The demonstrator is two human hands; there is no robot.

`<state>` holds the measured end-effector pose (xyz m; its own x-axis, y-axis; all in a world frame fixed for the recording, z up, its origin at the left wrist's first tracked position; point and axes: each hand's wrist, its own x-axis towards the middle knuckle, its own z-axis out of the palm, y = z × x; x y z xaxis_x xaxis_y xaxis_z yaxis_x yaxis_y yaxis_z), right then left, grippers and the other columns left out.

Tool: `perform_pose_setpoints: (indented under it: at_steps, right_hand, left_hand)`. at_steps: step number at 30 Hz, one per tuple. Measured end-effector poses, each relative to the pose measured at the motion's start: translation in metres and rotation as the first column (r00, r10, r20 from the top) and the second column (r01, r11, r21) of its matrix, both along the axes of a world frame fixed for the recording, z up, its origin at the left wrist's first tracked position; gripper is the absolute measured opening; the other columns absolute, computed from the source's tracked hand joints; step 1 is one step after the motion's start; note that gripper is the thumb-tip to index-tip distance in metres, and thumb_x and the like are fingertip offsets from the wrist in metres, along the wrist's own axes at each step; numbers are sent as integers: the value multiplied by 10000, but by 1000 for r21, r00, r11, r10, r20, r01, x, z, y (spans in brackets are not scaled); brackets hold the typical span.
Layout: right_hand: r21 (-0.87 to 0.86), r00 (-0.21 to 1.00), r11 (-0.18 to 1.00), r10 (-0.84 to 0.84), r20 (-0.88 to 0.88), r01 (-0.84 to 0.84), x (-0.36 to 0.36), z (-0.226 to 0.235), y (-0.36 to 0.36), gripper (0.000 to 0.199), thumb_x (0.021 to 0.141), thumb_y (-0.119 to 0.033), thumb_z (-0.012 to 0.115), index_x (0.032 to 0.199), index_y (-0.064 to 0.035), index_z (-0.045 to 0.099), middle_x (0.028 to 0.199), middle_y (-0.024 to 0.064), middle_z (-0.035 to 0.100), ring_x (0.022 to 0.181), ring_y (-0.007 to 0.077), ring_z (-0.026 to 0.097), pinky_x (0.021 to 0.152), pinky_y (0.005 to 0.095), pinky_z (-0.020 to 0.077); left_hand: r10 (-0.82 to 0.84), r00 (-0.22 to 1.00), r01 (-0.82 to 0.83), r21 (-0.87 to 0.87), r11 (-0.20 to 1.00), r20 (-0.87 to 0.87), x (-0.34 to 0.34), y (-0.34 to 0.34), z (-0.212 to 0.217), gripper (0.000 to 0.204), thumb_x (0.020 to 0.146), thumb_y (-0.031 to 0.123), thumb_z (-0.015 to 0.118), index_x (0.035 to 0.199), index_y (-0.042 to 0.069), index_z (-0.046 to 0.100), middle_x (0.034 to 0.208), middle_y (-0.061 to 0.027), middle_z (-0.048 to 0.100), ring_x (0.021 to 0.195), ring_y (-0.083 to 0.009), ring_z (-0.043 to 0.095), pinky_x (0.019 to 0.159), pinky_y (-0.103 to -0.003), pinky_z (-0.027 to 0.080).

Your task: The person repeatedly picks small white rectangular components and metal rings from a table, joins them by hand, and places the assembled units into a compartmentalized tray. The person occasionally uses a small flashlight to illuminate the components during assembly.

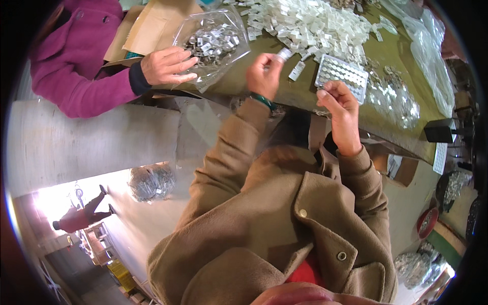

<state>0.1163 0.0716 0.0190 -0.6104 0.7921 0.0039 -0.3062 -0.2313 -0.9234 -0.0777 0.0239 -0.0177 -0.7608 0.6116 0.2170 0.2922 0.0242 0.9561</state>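
My left hand (263,77), a green bangle at its wrist, pinches a small clear-white plastic piece (284,54) between thumb and forefinger. A similar loose piece (297,70) lies on the table just right of it. My right hand (341,104) is closed in a pinch at the near edge of a clear tray (364,87). Whatever sits between those fingertips is too small to make out. Rows of round silver discs (345,74) fill the tray. Beyond it spreads a large heap of the same clear-white plastic pieces (317,28).
Small shiny metal parts (394,96) lie right of the tray on the green tabletop (424,66). At left, a co-worker's hand (168,66) rests by a clear bag (239,51) of metal pieces, beside a cardboard box (162,20). Crumpled plastic sheeting (427,46) lies far right.
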Motion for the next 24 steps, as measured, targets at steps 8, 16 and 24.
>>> perform_pose_setpoints:
  at_steps: [8, 16, 24]
  right_hand:
    - [42, 986, 994, 89, 143, -96, -1, 4, 4, 63, 881, -34, 642, 924, -31, 597, 778, -43, 568, 637, 27, 484, 551, 182, 371]
    - [7, 996, 997, -79, 44, 79, -11, -13, -3, 41, 899, -18, 620, 927, -32, 593, 772, -53, 556, 619, 5, 440, 540, 176, 352]
    - [-61, 998, 996, -63, -14, 62, -10, -9, 2, 31, 907, -42, 624, 916, -18, 607, 752, -31, 577, 648, 37, 489, 581, 195, 388]
  left_hand:
    - [-407, 579, 447, 143, 883, 706, 56, -49, 52, 97, 930, 159, 589, 938, 73, 632, 697, 48, 549, 513, -25, 458, 416, -168, 307]
    - [-379, 540, 304, 246, 920, 752, 69, -44, 40, 227, 937, 271, 656, 1057, 83, 614, 883, 35, 626, 773, -38, 584, 561, -178, 475]
    - [-326, 708, 274, 181, 944, 627, 64, -35, 26, 220, 911, 162, 685, 1072, 17, 645, 915, -7, 648, 808, -79, 625, 557, -198, 497]
